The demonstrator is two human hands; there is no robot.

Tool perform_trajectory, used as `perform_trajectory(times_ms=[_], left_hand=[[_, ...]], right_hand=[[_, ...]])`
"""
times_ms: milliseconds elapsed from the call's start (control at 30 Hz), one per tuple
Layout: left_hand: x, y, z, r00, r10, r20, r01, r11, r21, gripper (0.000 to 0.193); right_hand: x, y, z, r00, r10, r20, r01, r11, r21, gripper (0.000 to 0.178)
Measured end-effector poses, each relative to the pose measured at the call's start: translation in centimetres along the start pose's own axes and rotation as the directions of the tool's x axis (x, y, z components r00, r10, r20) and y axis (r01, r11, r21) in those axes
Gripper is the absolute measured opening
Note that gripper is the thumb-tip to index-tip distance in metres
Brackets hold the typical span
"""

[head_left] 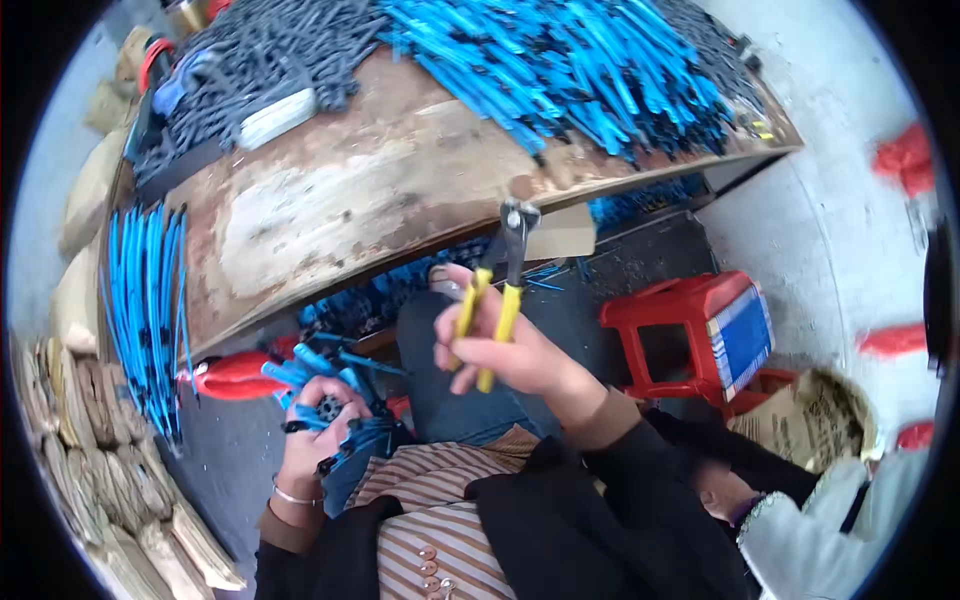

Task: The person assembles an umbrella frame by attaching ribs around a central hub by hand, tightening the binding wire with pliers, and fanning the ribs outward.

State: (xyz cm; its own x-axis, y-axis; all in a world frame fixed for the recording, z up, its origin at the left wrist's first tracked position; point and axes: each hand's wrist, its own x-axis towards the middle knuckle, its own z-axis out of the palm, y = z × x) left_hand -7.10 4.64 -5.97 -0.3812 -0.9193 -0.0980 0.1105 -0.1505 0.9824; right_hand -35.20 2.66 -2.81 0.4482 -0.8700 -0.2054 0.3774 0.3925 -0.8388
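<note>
My right hand (535, 362) is closed around the yellow handles of end-cutting pliers (513, 262). Their dark metal head points away from me, over the front edge of the wooden table (350, 190). Low on the left, my left hand (318, 430) grips a bundle of thin blue strips with black ends (362, 440); what exactly they are I cannot tell. Part of this bundle fans out above my fingers, near a red object (235, 377). The pliers and the bundle are apart.
A large heap of blue strips (570, 70) and a pile of dark grey pieces (270, 55) cover the table's far side. More strips (145, 300) hang over its left edge. At right stand a red stool (645, 325) and a sack (815, 420); another person's sleeve (810, 530) is close by.
</note>
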Motion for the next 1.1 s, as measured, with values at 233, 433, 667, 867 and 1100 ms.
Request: perform_trajectory(times_ms=[233,433,667,867,1100], left_hand=[[1.8,2.9,1.3,0.986,0.071,0.148,-0.118,0.934,0.336,0.021],[1.1,2.8,0.9,0.976,0.113,0.186,-0.160,0.952,0.262,0.030],[1.2,2.7,0.9,0.940,0.176,0.292,-0.262,0.921,0.288,0.040],[1.1,3.1,1.3,0.973,0.078,0.218,-0.149,0.934,0.326,0.045],[1.2,3.2,1.1,0.994,0.070,0.087,-0.102,0.887,0.451,0.044]], right_hand=[[-4.2,5.9,0.0,0.891,-0.453,-0.001,0.094,0.186,-0.978,0.071],[-0.9,3.3,-1.4,0.627,-0.550,0.551,0.263,-0.516,-0.815,0.056],[0.5,1.2,-0.1,0.530,-0.392,0.752,0.281,-0.755,-0.592,0.043],[0.3,0.4,1.1,0.577,-0.344,0.741,0.319,-0.740,-0.592,0.042],[-0.5,5.0,2.1,0.686,-0.557,0.468,0.296,-0.373,-0.879,0.047]])
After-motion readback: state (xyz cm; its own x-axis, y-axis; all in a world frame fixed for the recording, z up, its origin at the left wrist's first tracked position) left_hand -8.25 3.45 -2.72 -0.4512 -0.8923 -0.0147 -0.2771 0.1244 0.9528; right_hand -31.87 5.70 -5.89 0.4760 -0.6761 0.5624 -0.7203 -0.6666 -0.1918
